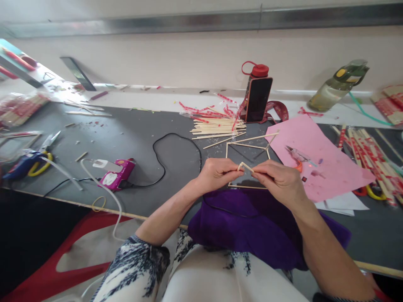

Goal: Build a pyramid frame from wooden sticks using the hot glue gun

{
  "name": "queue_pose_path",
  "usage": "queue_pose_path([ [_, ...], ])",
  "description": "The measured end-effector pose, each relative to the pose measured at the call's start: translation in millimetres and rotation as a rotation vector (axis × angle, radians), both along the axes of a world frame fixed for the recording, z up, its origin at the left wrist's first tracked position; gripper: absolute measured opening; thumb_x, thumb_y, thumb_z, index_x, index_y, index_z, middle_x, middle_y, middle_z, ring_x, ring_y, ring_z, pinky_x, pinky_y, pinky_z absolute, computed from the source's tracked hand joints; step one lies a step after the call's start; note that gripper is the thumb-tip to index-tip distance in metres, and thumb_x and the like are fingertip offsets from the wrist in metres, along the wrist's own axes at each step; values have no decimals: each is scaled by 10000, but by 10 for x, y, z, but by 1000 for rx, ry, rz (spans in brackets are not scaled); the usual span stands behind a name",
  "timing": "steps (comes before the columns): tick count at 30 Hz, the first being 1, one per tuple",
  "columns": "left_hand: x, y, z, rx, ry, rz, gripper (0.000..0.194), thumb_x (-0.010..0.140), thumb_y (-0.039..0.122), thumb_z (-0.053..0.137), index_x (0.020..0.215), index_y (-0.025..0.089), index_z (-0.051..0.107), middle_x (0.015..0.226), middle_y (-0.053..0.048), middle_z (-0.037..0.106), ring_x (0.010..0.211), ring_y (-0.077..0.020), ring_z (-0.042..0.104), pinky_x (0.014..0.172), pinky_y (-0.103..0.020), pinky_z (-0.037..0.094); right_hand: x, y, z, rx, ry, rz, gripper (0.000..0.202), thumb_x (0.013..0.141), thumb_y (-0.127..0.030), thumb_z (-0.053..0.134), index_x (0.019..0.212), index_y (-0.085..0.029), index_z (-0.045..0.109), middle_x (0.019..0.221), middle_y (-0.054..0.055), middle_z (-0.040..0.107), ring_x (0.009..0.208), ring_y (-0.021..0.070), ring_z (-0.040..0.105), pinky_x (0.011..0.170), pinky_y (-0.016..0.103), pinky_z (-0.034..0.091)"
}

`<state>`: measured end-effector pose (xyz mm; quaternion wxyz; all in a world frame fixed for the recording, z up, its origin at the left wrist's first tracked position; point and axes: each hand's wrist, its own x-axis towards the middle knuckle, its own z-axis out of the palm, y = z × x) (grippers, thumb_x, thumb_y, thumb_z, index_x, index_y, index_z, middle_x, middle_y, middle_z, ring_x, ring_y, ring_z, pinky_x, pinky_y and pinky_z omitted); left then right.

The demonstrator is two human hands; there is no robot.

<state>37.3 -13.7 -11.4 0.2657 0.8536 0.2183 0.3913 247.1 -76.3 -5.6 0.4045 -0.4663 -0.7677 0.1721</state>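
Between my hands is a short wooden stick [247, 166], bent or joined at an angle with its peak upward. The fingers of my left hand [217, 173] pinch its left end. My right hand [278, 180] pinches the right end. Just beyond and beneath them, a frame of thin sticks [248, 145] lies on the grey table [176, 167], partly hidden by my hands. A purple cloth [233, 222] lies at the table's front edge, under my wrists. Farther back is a pile of loose sticks [217, 128].
A phone [260, 100] leans on a red-capped bottle [260, 70]. Pink paper [340, 163] with pliers [297, 155] lies right, near wrapped stick bundles [365, 155] and a green bottle [333, 88]. Left are a magenta device [118, 174] with cables and a blue tool [23, 165].
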Motion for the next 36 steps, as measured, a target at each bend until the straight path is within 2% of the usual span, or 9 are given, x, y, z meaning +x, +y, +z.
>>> queue_pose_path([
  [9,7,-5,-4,-9,-2,-3,170,854,250,628,858,128,746,715,-57,713,631,-81,639,572,-150,438,12,5,-2,-20,-13,8,116,871,-155,597,929,-209,682,843,16,681,767,122,631,673,234,475],
  [19,-28,-5,57,-9,57,-5,207,855,308,628,836,138,745,681,-43,686,625,-78,616,567,-153,417,-20,-4,-48,-2,-50,-15,98,876,-179,592,918,-203,678,851,20,690,755,122,646,667,234,480],
  [36,-5,2,31,-86,54,28,224,870,295,605,927,133,748,747,-59,722,655,-93,638,573,-157,435,17,-12,-27,11,1,-56,116,882,-188,576,919,-226,678,853,33,695,753,146,645,648,265,499],
])
